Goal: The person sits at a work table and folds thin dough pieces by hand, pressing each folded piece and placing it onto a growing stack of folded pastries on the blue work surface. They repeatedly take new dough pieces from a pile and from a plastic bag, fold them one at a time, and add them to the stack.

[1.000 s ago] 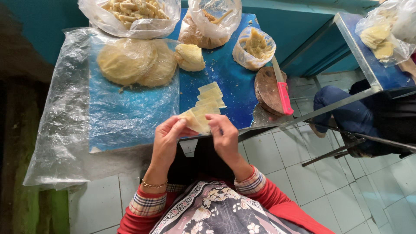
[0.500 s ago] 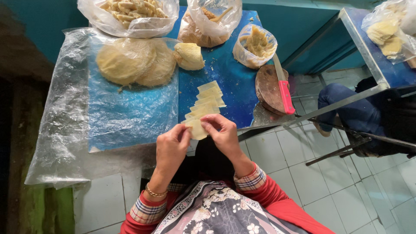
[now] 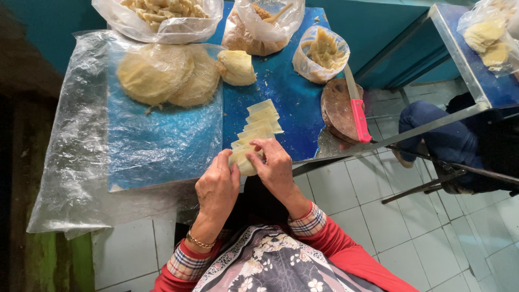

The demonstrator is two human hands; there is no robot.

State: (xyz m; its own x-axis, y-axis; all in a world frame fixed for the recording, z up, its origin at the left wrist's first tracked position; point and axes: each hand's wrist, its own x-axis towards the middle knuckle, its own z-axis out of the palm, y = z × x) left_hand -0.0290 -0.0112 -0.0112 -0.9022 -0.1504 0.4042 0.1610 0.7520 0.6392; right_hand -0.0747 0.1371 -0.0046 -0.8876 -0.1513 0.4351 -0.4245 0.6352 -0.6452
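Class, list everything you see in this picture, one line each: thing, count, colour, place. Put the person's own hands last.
Dough squares: a row, pale yellow, table centre.
Round dough sheets: two stacks, yellow, under clear plastic, left.
Dough lump: one, cream, beside the sheets.
Plastic bags of food: three on this table, clear, far edge.
Knife: one, pink handle, on round brown board.
Table: one, blue top.
Seated person's leg: dark blue, right.
Left hand: on folded dough piece.
Right hand: pinching the same piece.

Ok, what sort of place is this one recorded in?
Probably a small food-making workspace, perhaps a home kitchen or snack stall: a blue table covered with plastic sheeting, bags of fried pieces, flat dough rounds, and both hands folding a dough wrapper.
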